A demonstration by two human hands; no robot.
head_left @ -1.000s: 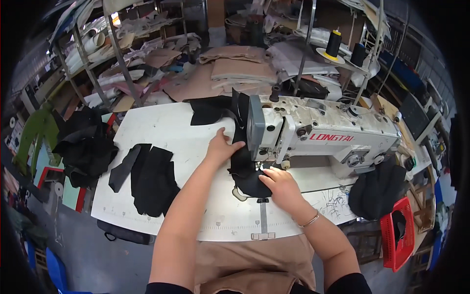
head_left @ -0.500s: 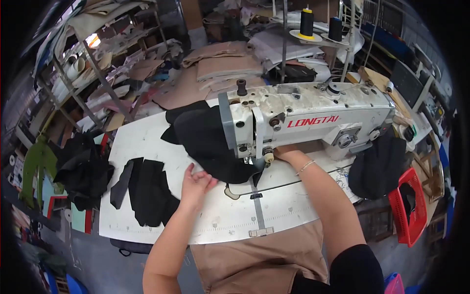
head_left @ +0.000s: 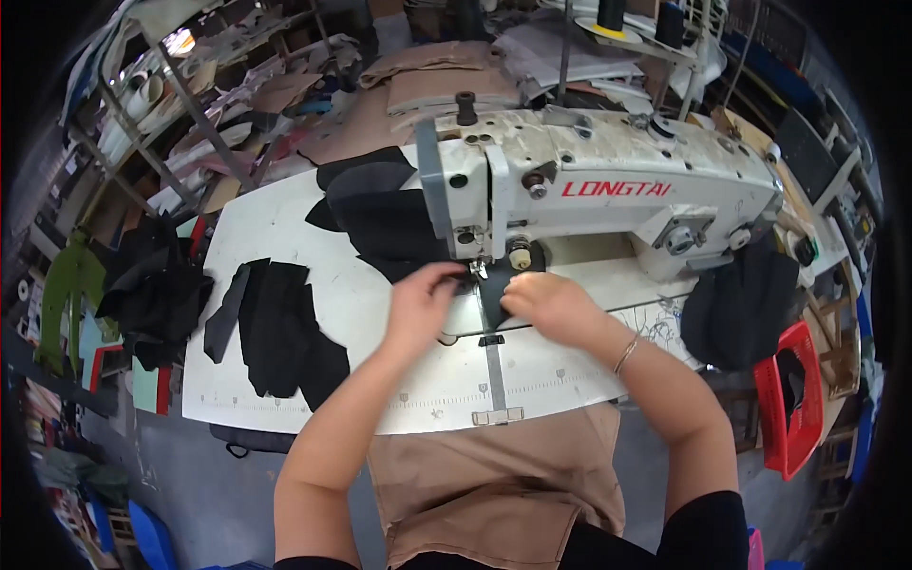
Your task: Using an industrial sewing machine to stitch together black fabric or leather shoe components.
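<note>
Black fabric is spread on the table at 10 o'clock of the needle (12 being straight away from the wearer), with a dark part showing under the presser foot and just right of it.

Forearms are extended from 7 and 5 o'clock. Left hand is placed at 8 o'clock, fingers half curled, tips brought to the dark edge beside the foot; whether cloth is pinched cannot be told. Right hand is set at 4 o'clock, fingers bent and bunched, tips laid at the dark part; grip there likewise unclear. A bracelet is worn on the right wrist.

White table is marked with a scale along its near edge. Sewing machine is stretched toward 2 o'clock. Cut black pieces are laid between 8 and 9, a dark heap is piled at 9, and a black bundle is seen at 3. Tan sheets are stacked at 12; thread spools are mounted at 1.

Red basket is stationed at 4 o'clock; something dark is held inside.
</note>
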